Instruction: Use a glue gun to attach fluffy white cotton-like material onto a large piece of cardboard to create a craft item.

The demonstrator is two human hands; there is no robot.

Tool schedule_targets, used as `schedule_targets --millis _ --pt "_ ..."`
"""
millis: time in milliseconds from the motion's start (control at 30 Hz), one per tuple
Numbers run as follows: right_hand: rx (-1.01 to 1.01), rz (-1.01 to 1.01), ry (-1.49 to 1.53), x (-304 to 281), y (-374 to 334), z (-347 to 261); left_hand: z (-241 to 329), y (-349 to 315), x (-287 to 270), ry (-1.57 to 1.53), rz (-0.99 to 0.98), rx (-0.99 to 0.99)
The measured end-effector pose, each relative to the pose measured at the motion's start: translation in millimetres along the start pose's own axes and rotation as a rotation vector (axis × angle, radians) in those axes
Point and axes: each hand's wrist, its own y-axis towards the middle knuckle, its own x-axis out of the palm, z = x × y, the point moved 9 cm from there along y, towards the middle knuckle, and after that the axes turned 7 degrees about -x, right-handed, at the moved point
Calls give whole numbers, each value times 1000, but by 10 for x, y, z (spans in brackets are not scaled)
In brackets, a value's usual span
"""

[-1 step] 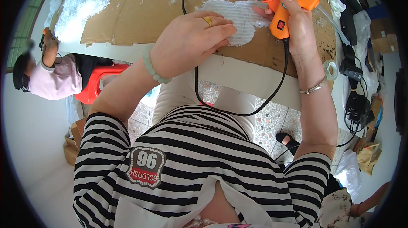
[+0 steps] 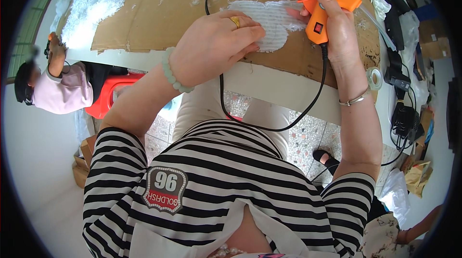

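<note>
My right hand [image 2: 344,36] is wrapped round the handle of an orange hot glue gun [image 2: 316,23], whose red switch faces up. The gun's front end runs out of the picture at the top. A black cord [image 2: 288,126] hangs from the handle and loops over my lap. Beneath the gun lies a white ribbed sheet with frayed edges [image 2: 275,24], flat on brown cardboard. My left hand [image 2: 216,41] is at the sheet's near left edge, its fingers bent and drawn together. What sits between those fingertips, if anything, is hidden.
Cardboard [image 2: 159,17] covers much of the white table [image 2: 260,82]. White shredded material [image 2: 98,7] is heaped at the left. A tape roll [image 2: 374,79] and black adapters with cables [image 2: 403,119] are at the right. A co-worker [image 2: 62,89] is near a red stool [image 2: 109,95]; another person [image 2: 380,238] is lower right.
My left hand has shifted very slightly to the left. The right hand and the glue gun stay in place.
</note>
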Motion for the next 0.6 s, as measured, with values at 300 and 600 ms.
schedule_targets --millis 300,600 --pt "188 119 50 -75 -28 -41 -104 160 40 12 -90 -58" --pt "180 108 37 -115 6 -6 -184 181 5 -50 -59 -164"
